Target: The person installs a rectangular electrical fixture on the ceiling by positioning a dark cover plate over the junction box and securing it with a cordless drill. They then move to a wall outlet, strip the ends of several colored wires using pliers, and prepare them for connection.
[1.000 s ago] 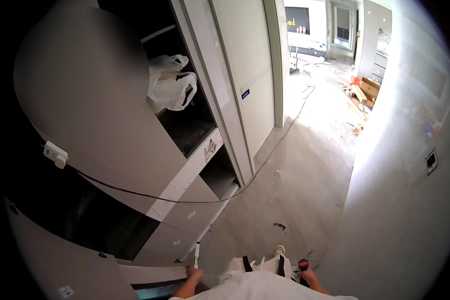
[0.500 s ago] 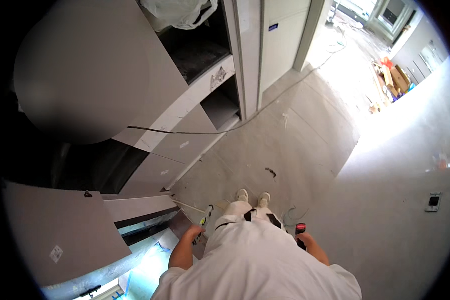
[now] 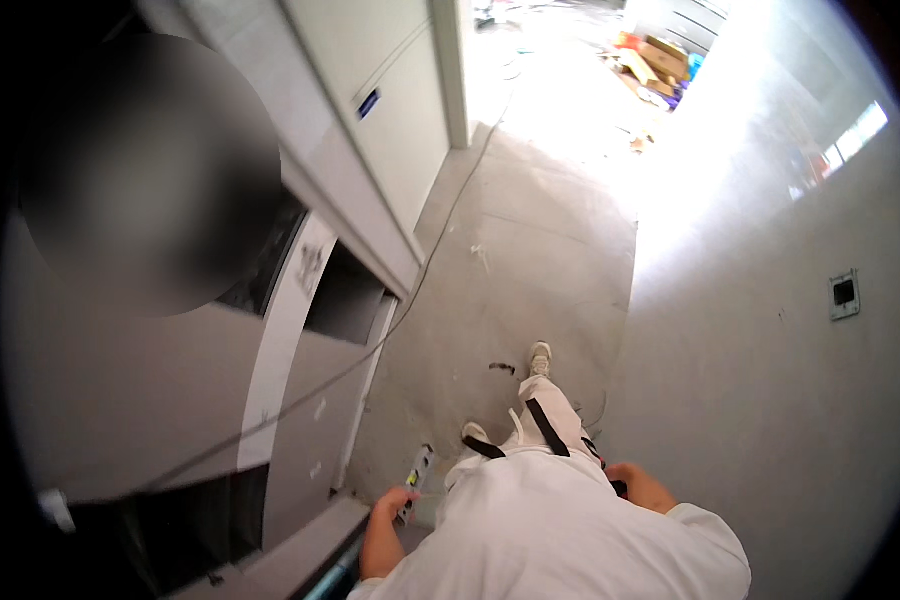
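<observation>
My left hand (image 3: 398, 499) is down at my side, its fingers closed round a short spirit level (image 3: 417, 472) with a yellow-green vial. The level points forward, tilted, above the floor beside the cabinets. On the other side, my right hand (image 3: 627, 474) hangs by my hip, closed on a red and black tool (image 3: 620, 489). Most of that tool is hidden by the hand and my body, so its exact kind cannot be made out. One shoe (image 3: 540, 357) is stepped forward on the floor; the other is behind it to the left.
Grey cabinets (image 3: 310, 400) with dark openings line the left. A cable (image 3: 450, 215) runs along the floor and across the cabinet fronts. A pale door (image 3: 390, 110) stands farther on. At right is a grey wall with a socket box (image 3: 844, 293). Cardboard (image 3: 662, 62) lies ahead; a dark scrap (image 3: 502, 367) lies near my foot.
I have stepped forward and turned left, with one foot ahead. Both hands keep their hold. The red and black tool, clearer before, is now mostly hidden.
</observation>
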{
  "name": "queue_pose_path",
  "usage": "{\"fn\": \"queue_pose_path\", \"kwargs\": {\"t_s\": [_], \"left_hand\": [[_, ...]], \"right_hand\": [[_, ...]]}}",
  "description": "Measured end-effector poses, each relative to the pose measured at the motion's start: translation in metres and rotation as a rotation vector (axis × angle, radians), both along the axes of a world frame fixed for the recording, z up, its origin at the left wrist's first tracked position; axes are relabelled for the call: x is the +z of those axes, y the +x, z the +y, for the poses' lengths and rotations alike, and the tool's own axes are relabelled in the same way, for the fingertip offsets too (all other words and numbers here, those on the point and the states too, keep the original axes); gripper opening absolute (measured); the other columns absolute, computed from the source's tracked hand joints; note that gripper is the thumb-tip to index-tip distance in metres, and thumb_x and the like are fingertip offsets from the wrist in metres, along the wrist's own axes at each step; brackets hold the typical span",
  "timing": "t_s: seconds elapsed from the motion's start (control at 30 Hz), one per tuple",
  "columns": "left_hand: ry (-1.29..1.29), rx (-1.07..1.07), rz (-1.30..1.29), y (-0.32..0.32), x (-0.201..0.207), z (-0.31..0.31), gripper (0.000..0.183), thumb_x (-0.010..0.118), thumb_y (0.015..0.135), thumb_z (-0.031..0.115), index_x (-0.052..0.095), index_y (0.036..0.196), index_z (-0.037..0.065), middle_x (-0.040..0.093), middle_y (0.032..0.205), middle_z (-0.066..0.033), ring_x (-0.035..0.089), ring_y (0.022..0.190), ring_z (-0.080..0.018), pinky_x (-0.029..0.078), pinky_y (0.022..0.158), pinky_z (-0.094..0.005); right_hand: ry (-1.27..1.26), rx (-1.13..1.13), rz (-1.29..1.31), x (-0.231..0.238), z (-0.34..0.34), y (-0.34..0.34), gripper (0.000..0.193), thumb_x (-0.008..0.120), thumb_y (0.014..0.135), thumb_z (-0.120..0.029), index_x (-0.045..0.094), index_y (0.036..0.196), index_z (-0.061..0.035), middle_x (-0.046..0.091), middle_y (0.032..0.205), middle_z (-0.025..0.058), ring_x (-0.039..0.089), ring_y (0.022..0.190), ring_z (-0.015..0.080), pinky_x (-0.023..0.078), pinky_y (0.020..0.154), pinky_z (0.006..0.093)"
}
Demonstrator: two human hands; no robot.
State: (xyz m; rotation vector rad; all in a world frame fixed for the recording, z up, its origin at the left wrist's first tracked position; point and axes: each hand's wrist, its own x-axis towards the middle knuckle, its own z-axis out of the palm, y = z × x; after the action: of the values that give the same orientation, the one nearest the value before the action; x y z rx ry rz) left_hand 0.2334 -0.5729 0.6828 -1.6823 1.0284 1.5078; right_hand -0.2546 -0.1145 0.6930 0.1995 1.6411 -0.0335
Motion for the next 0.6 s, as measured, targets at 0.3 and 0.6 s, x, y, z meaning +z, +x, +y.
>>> {"fn": "queue_pose_path", "kwargs": {"t_s": [0.3, 0.6], "left_hand": [[0.053, -0.407, -0.261, -0.210, 0.060, -0.121, 0.039, 0.081, 0.084, 0.033, 0.069, 0.106, 0.003, 0.071, 0.093, -0.0131, 0.068, 0.080, -0.0293, 0.054, 0.073, -0.0462], [0.490, -0.174, -0.334, -0.457, 0.096, -0.266, 0.043, 0.084, 0.082, 0.037, 0.068, 0.105, 0.004, 0.071, 0.093, -0.0137, 0.069, 0.074, -0.0271, 0.055, 0.067, -0.0437]], "right_hand": [[0.084, -0.178, -0.145, -0.053, -0.046, -0.153, 0.046, 0.090, 0.066, -0.023, 0.075, 0.107, -0.0068, 0.073, 0.110, 0.0113, 0.067, 0.098, 0.0256, 0.050, 0.092, 0.0407], [-0.199, -0.393, 0.243, -0.032, -0.130, -0.383, 0.032, 0.083, 0.070, -0.015, 0.069, 0.092, 0.0022, 0.070, 0.088, 0.0156, 0.069, 0.073, 0.0296, 0.056, 0.066, 0.0430]]}}
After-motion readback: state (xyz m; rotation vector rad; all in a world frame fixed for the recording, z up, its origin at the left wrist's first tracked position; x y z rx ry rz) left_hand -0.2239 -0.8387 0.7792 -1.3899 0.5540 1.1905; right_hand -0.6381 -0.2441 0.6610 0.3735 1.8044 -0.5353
